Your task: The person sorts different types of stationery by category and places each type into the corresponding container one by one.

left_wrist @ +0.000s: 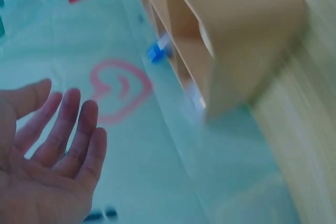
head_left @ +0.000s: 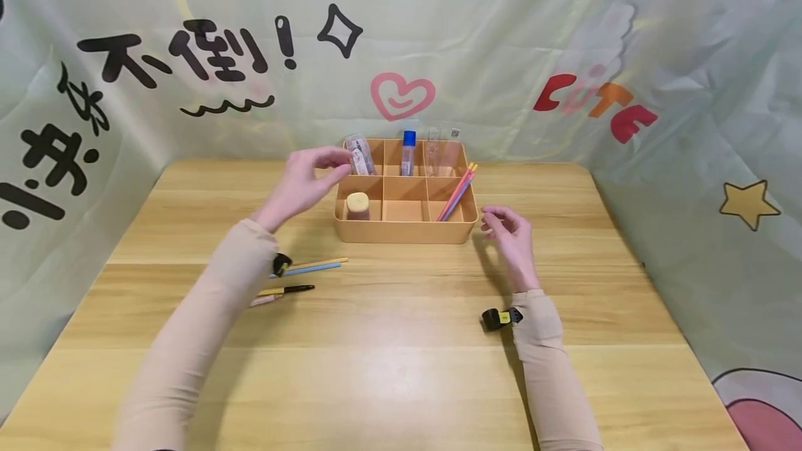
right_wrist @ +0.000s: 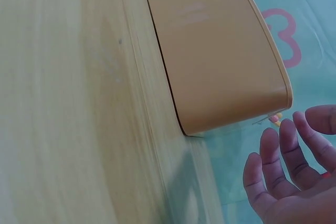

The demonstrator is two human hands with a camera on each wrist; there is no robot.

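An orange-tan desk organizer (head_left: 404,232) with several compartments stands toward the back of the table. My left hand (head_left: 307,179) is raised at its back left corner, near a clear container with a printed label (head_left: 360,155). The left wrist view shows that hand's fingers (left_wrist: 68,124) loosely bent, holding nothing and apart from the organizer. Beside the organizer's front right corner hovers my right hand (head_left: 510,235), its relaxed fingers (right_wrist: 270,153) also holding nothing. Pink, orange and purple sticks (head_left: 459,190) lean in the front right compartment.
A blue-capped tube (head_left: 409,152) and clear containers (head_left: 434,152) stand in the back row. A jar with a pale lid (head_left: 358,206) sits front left. On the table near the left forearm lie a blue stick (head_left: 313,268) and a black-ended pen (head_left: 299,289). Printed cloth (head_left: 489,40) hangs behind.
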